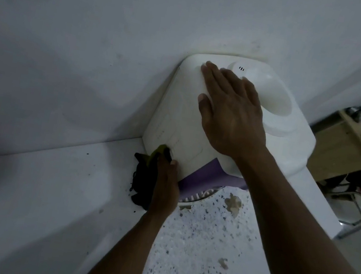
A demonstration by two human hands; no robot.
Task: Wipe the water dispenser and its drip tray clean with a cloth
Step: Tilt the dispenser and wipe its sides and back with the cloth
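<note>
Against the pale wall (95, 37), on a white counter (45, 185), the water dispenser (294, 142) stands upright with its long axis vertical, seen from above. Its back is to the wall, and its purple front panel (211, 173) faces toward the camera. The round bottle well (275, 98) on top opens upward. Under the front, the counter has a speckled surface (203, 249) with a few chipped tan spots. A slotted white grille (195, 197) shows just below the purple panel.

To the right, lower down, is a wooden table (341, 150) with dark clutter on it. A metal chair frame (358, 216) with red fabric on it stands near the table.

The right hand (232, 112) lies flat on the dispenser's top, fingers straight and spread toward the wall, holding nothing. The left hand (165, 187) is at the dispenser's lower left corner. It grips a bunched dark cloth (143, 178) with a green patch and holds it against the white side wall. The thumb rests on the casing, and part of the cloth hangs down onto the counter.
</note>
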